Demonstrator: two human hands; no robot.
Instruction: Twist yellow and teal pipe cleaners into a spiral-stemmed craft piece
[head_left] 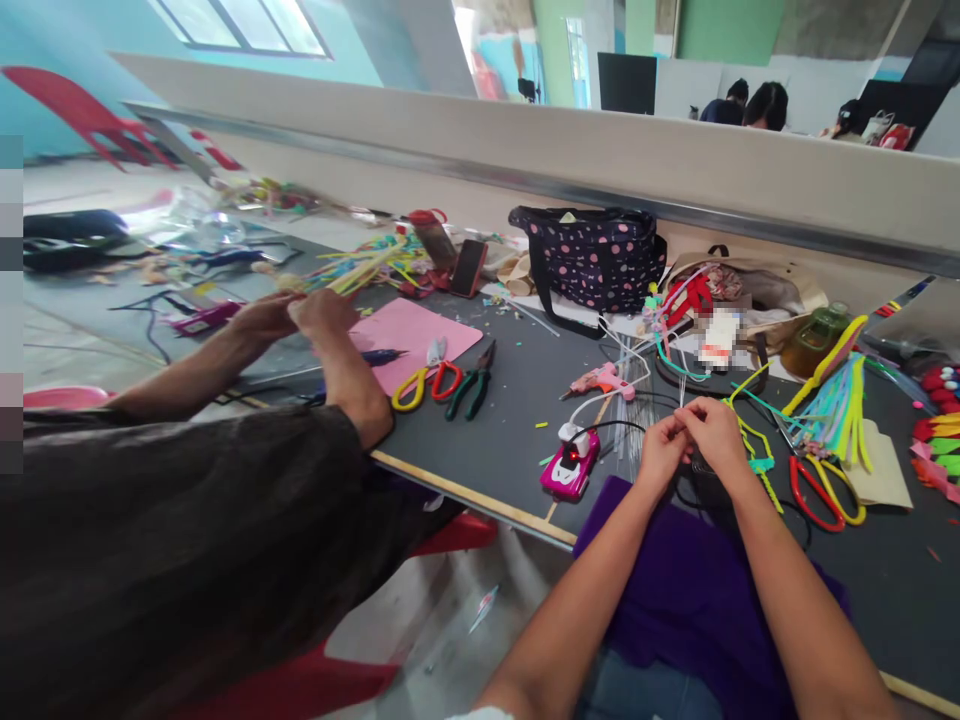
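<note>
My left hand (661, 455) and my right hand (712, 432) meet above the purple cloth (675, 590), fingers closed in a pinch. Thin pale wires (682, 385) rise from between the fingertips; the gripped ends are hidden. Left of my hands, more pale wires (624, 440) lie on the dark table beside a pink glue gun (604, 380). A magenta power strip (571, 465) with a white plug stands nearer the edge. To the right are a bent yellow-green pipe cleaner piece (754, 432), red-and-yellow scissors (817, 492) and a pastel tassel bundle (836, 410).
A co-worker's hands (315, 310) work at left, near a pink sheet (412, 335), scissors (429, 378) and pliers (474, 380). A dotted bag (592, 260), phone (468, 268) and liquid-filled jar (814, 340) stand along the low partition (525, 135).
</note>
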